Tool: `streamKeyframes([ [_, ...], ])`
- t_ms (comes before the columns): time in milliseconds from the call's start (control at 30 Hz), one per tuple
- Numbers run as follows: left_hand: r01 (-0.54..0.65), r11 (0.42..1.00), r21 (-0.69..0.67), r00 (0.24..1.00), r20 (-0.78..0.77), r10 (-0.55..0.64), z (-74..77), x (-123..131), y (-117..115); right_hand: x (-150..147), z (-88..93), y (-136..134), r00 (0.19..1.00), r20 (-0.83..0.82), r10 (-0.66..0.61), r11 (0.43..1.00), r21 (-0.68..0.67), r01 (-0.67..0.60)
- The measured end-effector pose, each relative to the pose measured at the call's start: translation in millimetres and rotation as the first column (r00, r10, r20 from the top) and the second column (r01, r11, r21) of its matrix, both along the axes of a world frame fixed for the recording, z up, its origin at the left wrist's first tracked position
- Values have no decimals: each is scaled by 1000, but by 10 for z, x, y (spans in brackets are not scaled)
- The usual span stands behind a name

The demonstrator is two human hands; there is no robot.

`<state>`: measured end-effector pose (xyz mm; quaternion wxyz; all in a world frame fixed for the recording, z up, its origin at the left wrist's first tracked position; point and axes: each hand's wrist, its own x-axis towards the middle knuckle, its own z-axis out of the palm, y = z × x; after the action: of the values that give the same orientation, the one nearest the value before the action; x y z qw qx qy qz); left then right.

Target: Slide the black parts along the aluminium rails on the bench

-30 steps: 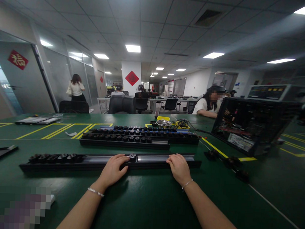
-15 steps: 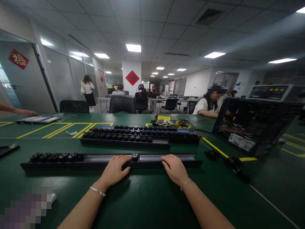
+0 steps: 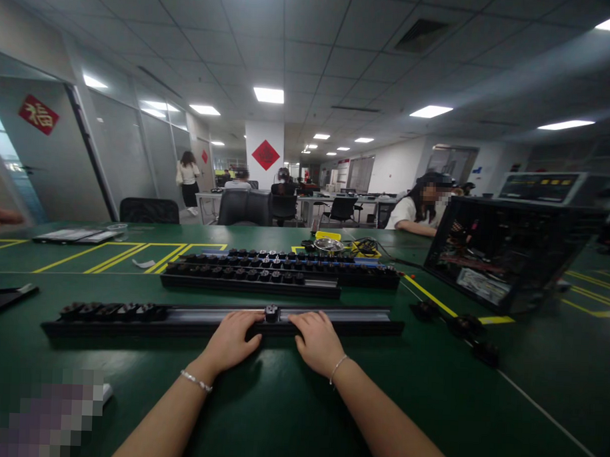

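A long black rail (image 3: 196,316) with a silvery channel lies across the table in front of me. One small black block with a pale metal top (image 3: 271,312) sits in the channel near its middle. My left hand (image 3: 231,339) rests over the rail, its fingertips by the block's left side and its thumb apart. From the right, my right hand (image 3: 318,342) lies over the rail with its fingertips close to the block; whether they touch it I cannot tell. Several similar black blocks (image 3: 109,311) stand in a row at the rail's left end.
More black rails (image 3: 253,288) filled with blocks lie behind. Loose black pieces (image 3: 466,324) are at the right, near an opened computer case (image 3: 504,249). A metal dish (image 3: 328,244) and cables (image 3: 367,247) sit farther back. A person (image 3: 418,209) sits across the table.
My right hand has slid left along the rail, up to the block. My left hand stays about where it was. At the far left, another person's hand has drawn back from the flat items.
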<state>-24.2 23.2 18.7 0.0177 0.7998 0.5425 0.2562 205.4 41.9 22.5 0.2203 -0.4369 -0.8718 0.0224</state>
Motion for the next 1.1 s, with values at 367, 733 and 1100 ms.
streamKeyframes([
  [367, 8, 1000, -14, 1000, -20, -8, -21, 13, 1, -156, -33, 10, 999, 49, -20, 1000, -12, 20],
  [733, 10, 999, -33, 999, -36, -11, 5, 22, -15, -136, -67, 23, 1000, 11, -8, 1000, 11, 8],
  [1100, -2, 999, -33, 1000, -28, 1, -29, 12, 1, -117, -78, 8, 1000, 28, -11, 999, 31, 10],
])
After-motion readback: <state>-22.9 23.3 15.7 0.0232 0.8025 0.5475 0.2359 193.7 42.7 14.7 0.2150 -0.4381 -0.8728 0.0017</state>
